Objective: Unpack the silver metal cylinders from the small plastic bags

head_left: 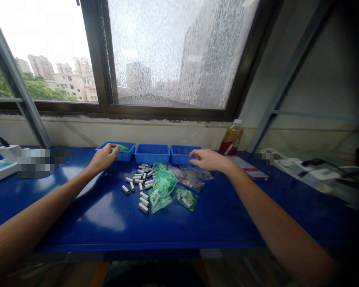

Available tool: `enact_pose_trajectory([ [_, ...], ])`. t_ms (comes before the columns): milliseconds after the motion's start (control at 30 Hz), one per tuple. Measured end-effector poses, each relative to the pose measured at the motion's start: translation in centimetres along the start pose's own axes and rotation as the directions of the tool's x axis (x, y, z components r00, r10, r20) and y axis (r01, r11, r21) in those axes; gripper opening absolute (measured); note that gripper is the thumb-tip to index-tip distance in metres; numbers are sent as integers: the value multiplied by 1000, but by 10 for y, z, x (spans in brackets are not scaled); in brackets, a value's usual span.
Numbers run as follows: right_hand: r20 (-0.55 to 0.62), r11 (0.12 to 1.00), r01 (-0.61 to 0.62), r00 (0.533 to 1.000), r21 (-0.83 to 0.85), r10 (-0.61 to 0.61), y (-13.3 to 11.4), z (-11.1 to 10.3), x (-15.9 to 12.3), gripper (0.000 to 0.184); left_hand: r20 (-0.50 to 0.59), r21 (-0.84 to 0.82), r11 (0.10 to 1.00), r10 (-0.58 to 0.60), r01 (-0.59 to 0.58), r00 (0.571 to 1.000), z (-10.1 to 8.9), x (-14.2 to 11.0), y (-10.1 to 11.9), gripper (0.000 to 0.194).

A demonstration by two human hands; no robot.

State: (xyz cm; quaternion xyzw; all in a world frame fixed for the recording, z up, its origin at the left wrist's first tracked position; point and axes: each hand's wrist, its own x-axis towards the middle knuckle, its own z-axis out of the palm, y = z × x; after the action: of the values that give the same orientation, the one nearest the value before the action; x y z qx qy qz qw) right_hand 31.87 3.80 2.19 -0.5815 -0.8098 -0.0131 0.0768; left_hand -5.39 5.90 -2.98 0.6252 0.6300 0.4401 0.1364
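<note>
My left hand (107, 156) is at the left blue bin (125, 156), its fingers pinched on a green plastic bag (119, 148) at the bin's rim. Over the front of the right blue bin (179, 159) is my right hand (208, 158), thumb and forefinger apart, with nothing plainly between them. In front of the bins lie a pile of green plastic bags (163, 185), several loose silvery metal pieces (140, 186) and some clear plastic bags (190, 177). A small bag (186, 198) with slim light-coloured pieces inside lies nearer me.
Between the two outer bins stands a middle blue bin (152, 154). A drink bottle (231, 137) is at the back right, near a flat tablet-like device (251, 168). White power adapters (320, 173) lie far right; a white box-like device (2, 169) is far left. A window (173, 56) rises behind the blue table (107, 223).
</note>
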Motion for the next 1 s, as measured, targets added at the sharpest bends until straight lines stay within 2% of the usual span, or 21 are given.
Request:
enact_pose_trajectory([
  [100, 98, 1000, 31, 995, -3, -30, 2, 5, 0, 28, 124, 161, 975, 135, -154, 983, 14, -11, 9, 47],
  [167, 136, 997, 76, 988, 3, -76, -2, 11, 1, 30, 231, 136, 961, 203, -239, 951, 23, -19, 16, 51],
  [233, 118, 996, 92, 989, -10, -90, -9, 18, 2, 30, 303, 97, 946, 269, -310, 914, 30, -28, 24, 53],
  [400, -17, 995, 36, 999, -95, -37, -19, 30, 6, 20, 398, 41, 883, 414, -467, 819, 34, -44, 37, 52],
  [467, -60, 995, 21, 998, -97, -27, -21, 32, 7, 18, 421, 38, 866, 439, -499, 794, 34, -47, 41, 52],
  [567, -176, 998, 3, 984, -58, -13, -23, 33, 8, 17, 410, 46, 852, 460, -521, 788, 33, -50, 45, 51],
  [667, -360, 999, 30, 933, 45, -12, -32, 31, 7, 15, 332, 42, 851, 483, -524, 810, 31, -52, 51, 49],
  [733, -477, 987, 109, 878, 119, -39, -43, 28, 2, 14, 297, 6, 875, 460, -484, 836, 29, -56, 59, 45],
  [800, -568, 959, 220, 819, 177, -83, -58, 26, -6, 13, 345, -98, 921, 387, -378, 855, 28, -62, 69, 40],
  [833, -593, 939, 279, 798, 202, -110, -66, 25, -12, 12, 401, -181, 939, 342, -292, 850, 27, -66, 75, 42],
  [900, -622, 894, 385, 765, 230, -170, -82, 25, -23, 11, 524, -360, 930, 265, -71, 810, 27, -76, 86, 50],
  [967, -636, 839, 499, 725, 218, -265, -94, 28, -32, 11, 594, -484, 869, 238, 105, 769, 27, -86, 95, 51],
  [1000, -646, 812, 549, 697, 198, -313, -98, 30, -35, 11, 599, -527, 835, 233, 159, 766, 26, -89, 99, 48],
])
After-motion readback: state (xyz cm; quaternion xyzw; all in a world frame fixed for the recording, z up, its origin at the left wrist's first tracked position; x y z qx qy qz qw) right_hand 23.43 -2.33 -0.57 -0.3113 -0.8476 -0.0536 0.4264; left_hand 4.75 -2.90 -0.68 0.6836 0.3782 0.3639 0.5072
